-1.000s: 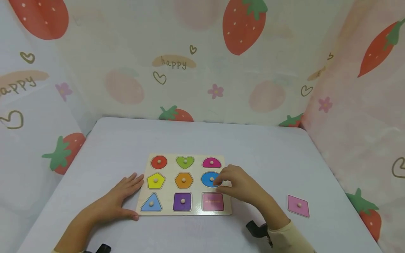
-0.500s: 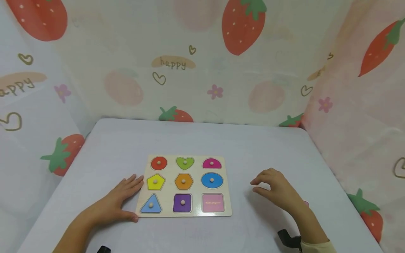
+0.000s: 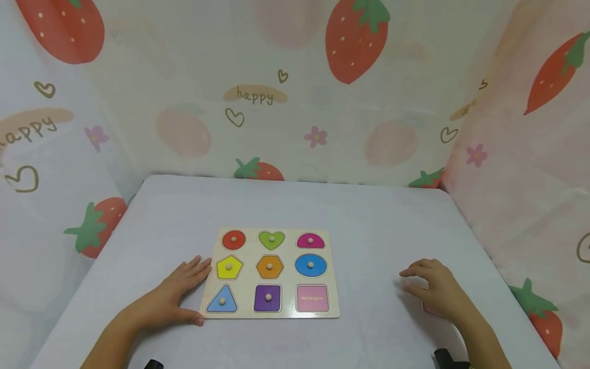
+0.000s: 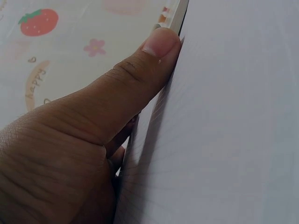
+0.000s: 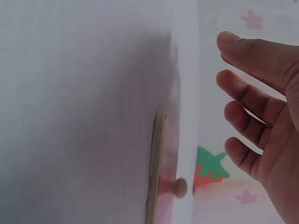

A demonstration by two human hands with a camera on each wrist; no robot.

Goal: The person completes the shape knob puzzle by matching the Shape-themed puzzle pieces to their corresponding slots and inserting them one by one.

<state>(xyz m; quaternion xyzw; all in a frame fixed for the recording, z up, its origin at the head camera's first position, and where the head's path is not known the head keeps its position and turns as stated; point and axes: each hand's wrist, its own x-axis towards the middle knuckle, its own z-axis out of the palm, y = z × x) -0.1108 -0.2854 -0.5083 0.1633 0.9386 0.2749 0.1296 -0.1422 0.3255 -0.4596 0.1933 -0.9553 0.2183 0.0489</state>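
Observation:
A wooden shape puzzle board lies flat on the table, with knobbed pieces in several recesses. Its lower right recess shows a pink floor with printed lettering and no knob. My left hand rests at the board's left edge, thumb and fingertips touching it; the thumb shows large in the left wrist view. Over the table's right side hovers my right hand, fingers loosely bent and apart, holding nothing. Beneath it lies the pink rectangular puzzle piece, mostly hidden in the head view; its wooden knob shows in the right wrist view.
The white table is walled at the back and sides by strawberry-printed cloth. Black wrist camera mounts show near the bottom of the head view.
My right hand has moved right, from beside the blue oval on the board to above the pink rectangular piece. The left hand stays at the board's edge.

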